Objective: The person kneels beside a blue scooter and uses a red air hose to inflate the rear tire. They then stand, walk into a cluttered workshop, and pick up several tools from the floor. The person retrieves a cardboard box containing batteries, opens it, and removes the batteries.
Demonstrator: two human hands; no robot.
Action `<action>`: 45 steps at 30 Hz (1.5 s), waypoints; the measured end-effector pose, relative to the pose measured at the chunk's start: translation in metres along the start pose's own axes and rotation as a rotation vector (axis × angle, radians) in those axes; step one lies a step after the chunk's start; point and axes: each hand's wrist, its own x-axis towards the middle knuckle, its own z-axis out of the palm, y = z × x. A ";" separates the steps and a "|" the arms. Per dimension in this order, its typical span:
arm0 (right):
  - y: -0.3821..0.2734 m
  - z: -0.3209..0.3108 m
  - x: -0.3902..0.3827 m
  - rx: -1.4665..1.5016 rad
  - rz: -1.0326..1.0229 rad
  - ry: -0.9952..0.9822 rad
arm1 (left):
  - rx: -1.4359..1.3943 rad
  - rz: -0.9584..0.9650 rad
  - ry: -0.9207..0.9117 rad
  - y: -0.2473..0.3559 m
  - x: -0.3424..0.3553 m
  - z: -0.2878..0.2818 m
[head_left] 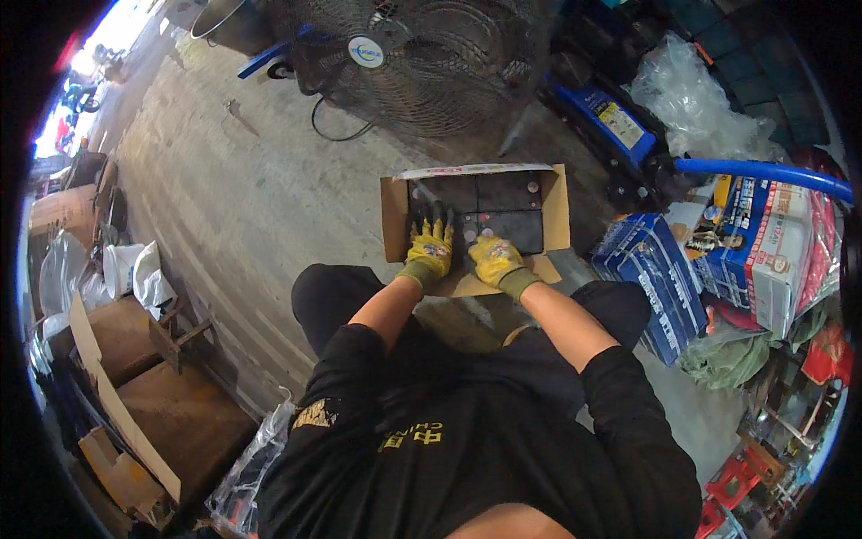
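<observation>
An open cardboard carton (557,207) sits on the floor between my knees, its flaps folded out. Inside lie several black rectangular blocks (516,229) that look like batteries, with small round marks on top. My left hand (428,250), in a yellow glove with dark fingertips, reaches into the carton's left side. Its fingers are spread over the dark contents there. My right hand (496,259), gloved the same way, is at the near side of the carton by the front block. Its fingers are curled in, and what they grip, if anything, is hidden.
A large black fan (413,67) stands just beyond the carton. To the right are a blue jack-like tool (606,121), clear plastic wrap (691,94), a blue hose (763,171) and printed boxes (651,278). Brown cartons (180,418) and plastic bags (148,274) lie at left.
</observation>
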 end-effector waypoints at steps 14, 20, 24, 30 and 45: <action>-0.008 0.019 -0.020 -0.013 0.019 -0.158 | -0.031 0.013 -0.036 0.028 -0.010 0.036; -0.027 0.041 -0.043 -0.214 -0.042 -0.079 | -0.310 0.012 -0.033 0.057 -0.024 0.076; -0.017 0.044 -0.025 -0.038 0.018 -0.233 | -0.229 0.013 -0.068 0.057 -0.017 0.086; -0.006 0.003 -0.030 0.345 0.016 -0.091 | -0.106 -0.128 0.195 0.004 0.006 0.063; -0.024 -0.027 0.018 -0.140 -0.033 -0.055 | -0.223 -0.098 -0.024 0.012 -0.007 0.034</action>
